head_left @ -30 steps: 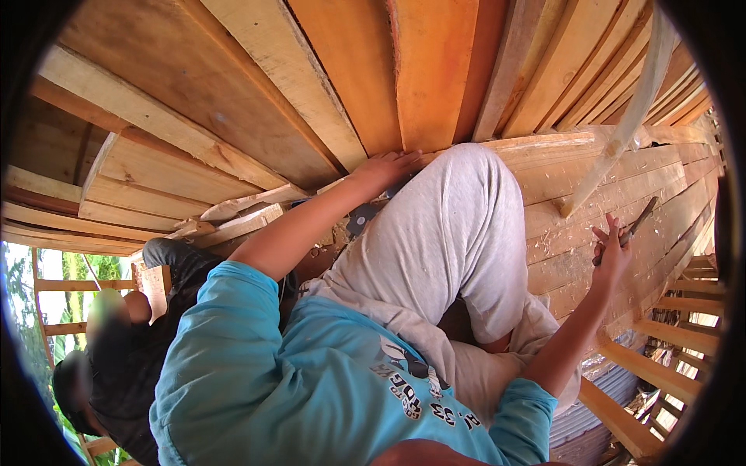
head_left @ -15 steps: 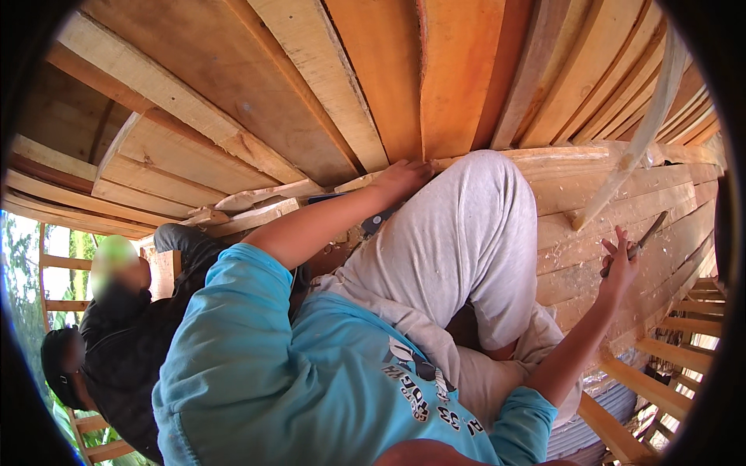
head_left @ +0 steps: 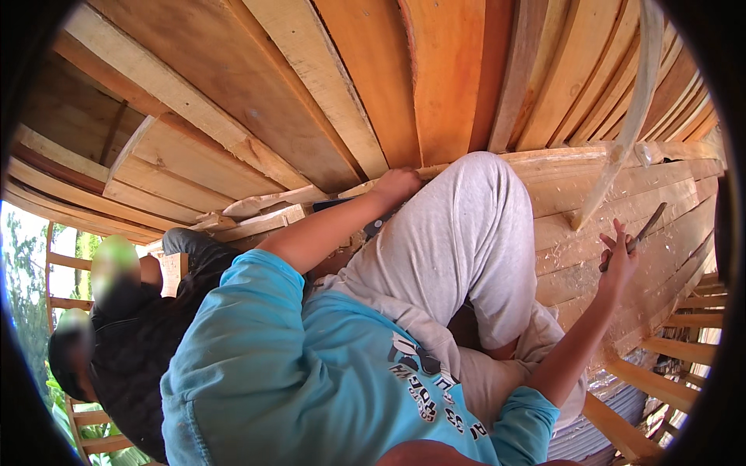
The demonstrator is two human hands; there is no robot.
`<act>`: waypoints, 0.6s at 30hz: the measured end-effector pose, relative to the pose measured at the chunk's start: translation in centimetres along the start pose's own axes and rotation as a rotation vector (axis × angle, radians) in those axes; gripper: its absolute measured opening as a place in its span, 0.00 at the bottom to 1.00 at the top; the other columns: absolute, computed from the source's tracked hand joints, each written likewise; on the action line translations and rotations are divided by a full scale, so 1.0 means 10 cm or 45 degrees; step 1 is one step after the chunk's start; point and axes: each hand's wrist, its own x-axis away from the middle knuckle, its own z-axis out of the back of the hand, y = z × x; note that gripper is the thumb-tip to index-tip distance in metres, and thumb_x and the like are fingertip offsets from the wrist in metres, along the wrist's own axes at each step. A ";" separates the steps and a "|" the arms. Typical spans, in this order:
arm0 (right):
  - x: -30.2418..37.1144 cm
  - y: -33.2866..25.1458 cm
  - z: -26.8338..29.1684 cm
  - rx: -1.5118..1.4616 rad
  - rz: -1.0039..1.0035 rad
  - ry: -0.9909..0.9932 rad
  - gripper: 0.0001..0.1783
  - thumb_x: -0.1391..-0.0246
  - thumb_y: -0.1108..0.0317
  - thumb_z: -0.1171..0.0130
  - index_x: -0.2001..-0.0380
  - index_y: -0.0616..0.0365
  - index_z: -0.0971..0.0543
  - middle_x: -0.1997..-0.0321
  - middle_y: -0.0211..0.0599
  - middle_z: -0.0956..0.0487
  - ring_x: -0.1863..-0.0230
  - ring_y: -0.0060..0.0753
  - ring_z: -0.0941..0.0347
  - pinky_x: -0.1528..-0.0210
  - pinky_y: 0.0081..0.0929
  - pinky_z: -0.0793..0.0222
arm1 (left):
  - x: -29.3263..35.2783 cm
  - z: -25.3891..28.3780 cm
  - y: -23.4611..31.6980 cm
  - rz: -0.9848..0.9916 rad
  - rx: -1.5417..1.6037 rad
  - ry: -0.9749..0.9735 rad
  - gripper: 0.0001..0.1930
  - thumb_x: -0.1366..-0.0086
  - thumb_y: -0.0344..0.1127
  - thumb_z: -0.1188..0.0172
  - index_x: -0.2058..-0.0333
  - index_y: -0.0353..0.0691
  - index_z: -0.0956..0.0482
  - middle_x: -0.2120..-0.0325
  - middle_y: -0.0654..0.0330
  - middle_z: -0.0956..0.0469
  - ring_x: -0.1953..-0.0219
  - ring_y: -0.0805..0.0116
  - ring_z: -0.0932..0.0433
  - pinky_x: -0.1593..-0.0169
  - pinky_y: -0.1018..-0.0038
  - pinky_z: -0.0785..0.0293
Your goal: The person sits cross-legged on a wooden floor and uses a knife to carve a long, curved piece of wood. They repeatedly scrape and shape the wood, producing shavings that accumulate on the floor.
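The right hand (head_left: 618, 262) has its fingers closed around a thin dark tool (head_left: 650, 220), with a finger or two poking up. The tool is over the right part of the wooden surface (head_left: 571, 268), and its long end points up toward the far right corner. Little wood shavings (head_left: 553, 255) lie about on the boards. The left hand (head_left: 398, 184) is by the far edge of the surface, where it meets the plank wall (head_left: 447, 78). Its fingers are bent, but I cannot tell if they grip anything.

To hold the tool well, I think all the fingers should wrap around it, with the long end kept away from the knee (head_left: 483, 182). The left hand seems best staying well apart from it.

A second ago the left fingers lay longer and flatter; now they curl in more. The right hand holds the tool just as it did then.
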 end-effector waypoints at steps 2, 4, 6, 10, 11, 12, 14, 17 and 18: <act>0.00 0.03 -0.01 -0.012 0.004 0.029 0.14 0.37 0.57 0.43 0.68 0.54 0.31 0.52 0.42 0.19 0.71 0.20 0.22 0.86 0.13 0.41 | 0.07 0.18 0.01 0.051 -0.073 -0.044 0.07 0.46 0.29 0.46 0.73 0.37 0.18 0.68 0.48 0.19 0.61 0.49 0.19 0.57 0.60 0.22; -0.09 0.11 -0.02 -0.018 0.025 0.066 0.20 0.38 0.54 0.43 0.53 0.60 0.23 0.59 0.42 0.18 0.76 0.16 0.26 0.88 0.13 0.45 | 0.30 0.51 -0.03 0.122 -0.115 -0.112 0.09 0.46 0.28 0.46 0.70 0.37 0.17 0.67 0.47 0.19 0.62 0.50 0.19 0.57 0.60 0.22; -0.09 0.04 -0.07 0.018 -0.049 0.013 0.21 0.38 0.52 0.44 0.51 0.57 0.22 0.62 0.41 0.19 0.80 0.14 0.32 0.88 0.12 0.46 | 0.62 0.87 -0.14 0.168 -0.079 0.114 0.09 0.40 0.31 0.46 0.67 0.38 0.16 0.71 0.49 0.21 0.64 0.51 0.20 0.58 0.60 0.23; -0.28 0.22 -0.03 0.016 -0.022 0.046 0.23 0.39 0.48 0.44 0.48 0.50 0.22 0.67 0.40 0.19 0.87 0.10 0.43 0.87 0.10 0.50 | 1.36 2.45 -0.09 0.265 -0.088 0.744 0.10 0.38 0.27 0.47 0.63 0.38 0.17 0.64 0.51 0.18 0.62 0.55 0.18 0.57 0.65 0.22; -0.24 0.12 0.03 0.047 -0.010 0.059 0.23 0.39 0.48 0.44 0.48 0.50 0.22 0.66 0.40 0.19 0.87 0.10 0.43 0.87 0.10 0.51 | 1.57 2.88 -0.08 0.432 -0.181 0.888 0.08 0.39 0.27 0.43 0.62 0.38 0.16 0.62 0.53 0.17 0.61 0.59 0.17 0.56 0.70 0.22; -0.26 0.12 0.11 0.057 -0.050 0.042 0.23 0.38 0.49 0.44 0.48 0.52 0.22 0.60 0.40 0.19 0.86 0.10 0.42 0.87 0.11 0.49 | 1.88 3.22 -0.14 0.551 -0.425 1.008 0.09 0.39 0.28 0.41 0.61 0.40 0.16 0.63 0.54 0.17 0.62 0.61 0.17 0.58 0.72 0.22; -0.29 0.24 -0.04 0.047 -0.163 -0.075 0.23 0.38 0.48 0.44 0.48 0.51 0.21 0.54 0.40 0.19 0.86 0.10 0.45 0.87 0.10 0.50 | 2.81 4.18 0.29 1.041 -0.811 1.086 0.09 0.40 0.30 0.39 0.62 0.42 0.15 0.64 0.55 0.16 0.63 0.60 0.16 0.58 0.70 0.23; -0.48 0.45 0.06 -0.036 -0.148 -0.093 0.22 0.39 0.47 0.43 0.49 0.48 0.20 0.55 0.40 0.19 0.87 0.09 0.47 0.87 0.10 0.53 | 4.14 4.91 0.45 1.518 -1.121 0.998 0.11 0.43 0.33 0.36 0.61 0.39 0.15 0.66 0.52 0.16 0.64 0.62 0.16 0.59 0.72 0.23; -0.51 0.47 0.04 -0.045 -0.160 -0.080 0.22 0.39 0.47 0.43 0.49 0.48 0.20 0.55 0.40 0.19 0.87 0.09 0.47 0.87 0.09 0.54 | 4.63 5.08 0.46 1.652 -1.094 0.887 0.10 0.43 0.32 0.37 0.63 0.38 0.15 0.68 0.52 0.16 0.66 0.63 0.16 0.61 0.72 0.23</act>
